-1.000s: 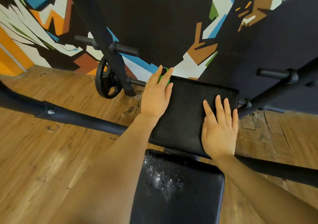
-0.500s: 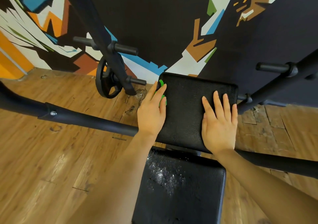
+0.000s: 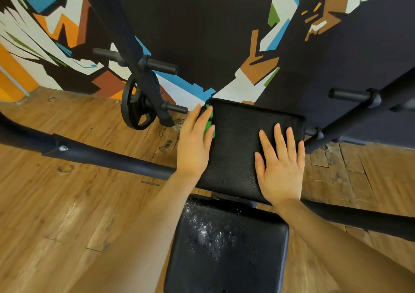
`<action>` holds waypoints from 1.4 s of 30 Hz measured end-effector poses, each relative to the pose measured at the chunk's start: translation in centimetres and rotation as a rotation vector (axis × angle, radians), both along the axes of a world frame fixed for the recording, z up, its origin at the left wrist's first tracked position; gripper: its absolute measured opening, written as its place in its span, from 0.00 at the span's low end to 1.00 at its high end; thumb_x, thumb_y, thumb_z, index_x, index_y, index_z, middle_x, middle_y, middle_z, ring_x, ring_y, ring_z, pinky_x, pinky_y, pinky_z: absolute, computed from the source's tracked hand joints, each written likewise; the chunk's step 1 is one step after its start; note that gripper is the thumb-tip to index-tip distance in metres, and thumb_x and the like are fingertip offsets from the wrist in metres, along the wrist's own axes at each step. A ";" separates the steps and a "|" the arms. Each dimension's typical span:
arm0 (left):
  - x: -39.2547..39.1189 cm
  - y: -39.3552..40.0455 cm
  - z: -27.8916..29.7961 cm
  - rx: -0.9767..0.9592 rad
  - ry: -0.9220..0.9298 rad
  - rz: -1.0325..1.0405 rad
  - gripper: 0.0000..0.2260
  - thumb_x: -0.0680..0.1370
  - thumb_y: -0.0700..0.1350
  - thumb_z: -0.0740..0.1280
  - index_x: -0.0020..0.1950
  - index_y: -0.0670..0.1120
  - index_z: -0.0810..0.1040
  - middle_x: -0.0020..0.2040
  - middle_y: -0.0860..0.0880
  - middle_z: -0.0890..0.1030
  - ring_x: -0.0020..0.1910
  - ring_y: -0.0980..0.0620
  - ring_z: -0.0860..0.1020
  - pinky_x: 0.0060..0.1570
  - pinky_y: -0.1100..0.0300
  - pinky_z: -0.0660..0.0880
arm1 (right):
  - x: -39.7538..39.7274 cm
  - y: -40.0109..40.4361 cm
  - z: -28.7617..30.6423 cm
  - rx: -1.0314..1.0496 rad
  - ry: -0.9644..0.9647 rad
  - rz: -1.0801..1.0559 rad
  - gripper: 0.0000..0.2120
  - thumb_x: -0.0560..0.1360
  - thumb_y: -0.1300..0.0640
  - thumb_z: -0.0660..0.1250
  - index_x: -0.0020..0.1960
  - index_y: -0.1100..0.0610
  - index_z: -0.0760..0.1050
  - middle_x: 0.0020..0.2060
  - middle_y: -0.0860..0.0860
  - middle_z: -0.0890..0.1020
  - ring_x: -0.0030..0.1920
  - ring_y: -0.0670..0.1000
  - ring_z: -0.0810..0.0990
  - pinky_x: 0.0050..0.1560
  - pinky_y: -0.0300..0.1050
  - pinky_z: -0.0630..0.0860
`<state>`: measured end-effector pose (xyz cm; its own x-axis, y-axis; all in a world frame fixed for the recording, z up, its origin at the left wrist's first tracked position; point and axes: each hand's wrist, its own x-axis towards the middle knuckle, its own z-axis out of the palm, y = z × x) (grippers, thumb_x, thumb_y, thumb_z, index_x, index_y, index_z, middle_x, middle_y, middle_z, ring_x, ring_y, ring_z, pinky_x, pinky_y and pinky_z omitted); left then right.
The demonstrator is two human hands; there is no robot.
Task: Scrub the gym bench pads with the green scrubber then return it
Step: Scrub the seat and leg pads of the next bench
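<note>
Head view: scrubber on far pad's left edge

Near pad point(image 3: 226, 247) carries white specks, not yet scrubbed. Right hand point(image 3: 279, 164) lies flat on far pad point(image 3: 238, 139), fingers straight, bracing. Left hand point(image 3: 195, 139) presses green scrubber point(image 3: 207, 125) against that pad's left edge, fingers extended over it, mostly hiding it. Scrubber probably light, soft, compressible; best held under palm, fingertips over the top. Weight plate point(image 3: 134, 110) beyond.

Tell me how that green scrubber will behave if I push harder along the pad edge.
The green scrubber fits almost wholly under the left hand, so it is probably light. It sits at the far pad's left edge, so it could slip off sideways. Stiffness cannot be judged; too little shows.
</note>
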<state>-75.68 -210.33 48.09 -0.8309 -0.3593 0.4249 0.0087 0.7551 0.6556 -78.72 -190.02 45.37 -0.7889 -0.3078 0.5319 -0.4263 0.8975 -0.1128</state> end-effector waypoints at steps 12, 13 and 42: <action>4.5 0.9 -2.4 0.038 -0.052 0.030 0.19 0.83 0.44 0.60 0.75 0.51 0.67 0.75 0.52 0.67 0.70 0.64 0.62 0.62 0.73 0.61 | -0.1 0.1 0.0 0.005 -0.008 0.010 0.24 0.82 0.47 0.51 0.75 0.52 0.65 0.76 0.57 0.63 0.77 0.60 0.56 0.76 0.61 0.50; 5.5 1.1 -2.9 0.051 -0.059 0.031 0.19 0.83 0.44 0.59 0.75 0.51 0.67 0.75 0.53 0.66 0.69 0.66 0.61 0.61 0.77 0.60 | -0.1 0.1 0.0 0.008 -0.008 0.010 0.24 0.82 0.47 0.51 0.75 0.52 0.65 0.76 0.56 0.63 0.77 0.60 0.56 0.76 0.61 0.49; 13.6 5.6 -8.6 -0.572 -0.045 -0.289 0.25 0.77 0.40 0.67 0.73 0.48 0.65 0.71 0.40 0.66 0.74 0.40 0.64 0.67 0.44 0.71 | 12.7 3.4 -7.9 -0.066 -0.135 0.009 0.24 0.82 0.50 0.52 0.77 0.52 0.62 0.78 0.59 0.56 0.78 0.59 0.52 0.75 0.62 0.54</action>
<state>-62.04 -204.76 39.54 -0.8816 0.1549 0.4459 0.2461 0.9569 0.1542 -66.02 -186.60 37.48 -0.8519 -0.2831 0.4405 -0.4114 0.8823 -0.2287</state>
